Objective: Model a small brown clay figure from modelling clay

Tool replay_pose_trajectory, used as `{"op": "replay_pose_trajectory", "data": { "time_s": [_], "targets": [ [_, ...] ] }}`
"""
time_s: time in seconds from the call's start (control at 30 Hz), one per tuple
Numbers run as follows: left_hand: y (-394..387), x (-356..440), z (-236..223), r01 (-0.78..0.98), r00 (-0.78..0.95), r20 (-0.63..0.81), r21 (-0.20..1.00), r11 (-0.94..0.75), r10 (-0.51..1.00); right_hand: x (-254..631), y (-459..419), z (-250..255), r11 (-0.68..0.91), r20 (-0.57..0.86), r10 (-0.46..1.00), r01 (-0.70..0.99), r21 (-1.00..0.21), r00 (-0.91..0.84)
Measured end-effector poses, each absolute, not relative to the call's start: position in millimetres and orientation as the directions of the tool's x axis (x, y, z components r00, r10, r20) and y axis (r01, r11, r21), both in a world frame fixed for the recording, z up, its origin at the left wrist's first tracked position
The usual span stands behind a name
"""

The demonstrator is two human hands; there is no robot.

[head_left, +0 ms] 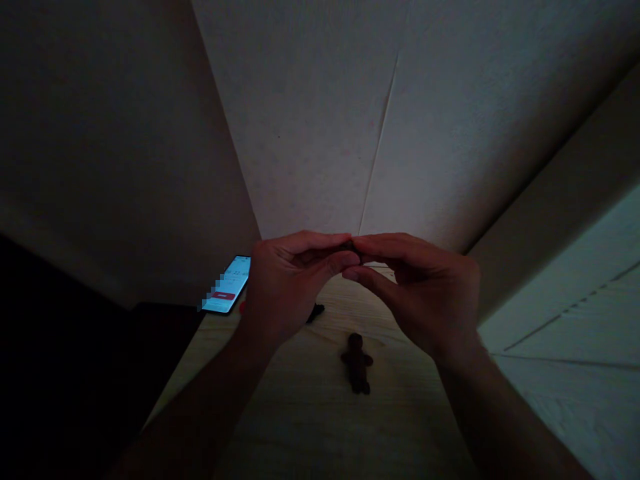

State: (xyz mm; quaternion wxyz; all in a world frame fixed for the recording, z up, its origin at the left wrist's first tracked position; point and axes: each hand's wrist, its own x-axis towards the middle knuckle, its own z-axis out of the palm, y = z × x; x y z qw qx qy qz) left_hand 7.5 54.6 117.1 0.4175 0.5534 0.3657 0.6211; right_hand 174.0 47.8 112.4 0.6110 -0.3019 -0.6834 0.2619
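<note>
Above the wooden tabletop (300, 407), my left hand (290, 280) and my right hand (425, 287) meet at their fingertips. Between them they pinch a small dark brown piece (351, 249), mostly covered by the fingers, so its kind cannot be made out. Below, a dark brown figure shaped like a little person (357, 365) lies on the wood, with its head toward the wall. A black object (316, 312) shows partly from behind my left wrist. On the other side of that wrist, a bit of something red (243, 307) peeks out.
A lit phone (230, 287) rests at the table's far left corner, partly behind my left hand. A pale wall (310, 133) with a vertical seam rises behind the table. Light-coloured panels (575, 320) stand close on the right. The scene is dim.
</note>
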Motion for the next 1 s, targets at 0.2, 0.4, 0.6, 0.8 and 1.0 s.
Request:
{"op": "replay_pose_trajectory", "data": {
  "time_s": [0.2,0.4,0.6,0.8,1.0],
  "targets": [
    [50.4,7.2,121.0,-0.074,0.02,0.352,0.934,-0.349,0.936,180.2,52.0,120.7,0.536,0.544,0.83,-0.094,-0.839,-0.125],
    [51.6,5.5,116.1,-0.142,0.079,0.302,0.947,-0.289,0.95,178.3,51.6,121.0,0.401,0.427,0.89,-0.174,-0.9,-0.158],
    [54.6,12.3,111.9,-0.336,0.175,0.231,0.928,-0.163,0.957,178.5,58.2,117.1,0.3,0.367,0.905,-0.289,-0.909,-0.214],
    [55.2,15.3,115.4,-0.299,0.137,0.288,0.924,-0.238,0.948,179.6,67.1,111.0,0.39,0.418,0.907,-0.262,-0.883,-0.058],
    [51.6,12.2,117.8,-0.223,0.074,0.282,0.94,-0.259,0.957,177.9,62.9,114.4,0.497,0.507,0.858,-0.115,-0.86,-0.08]
  ]
}}
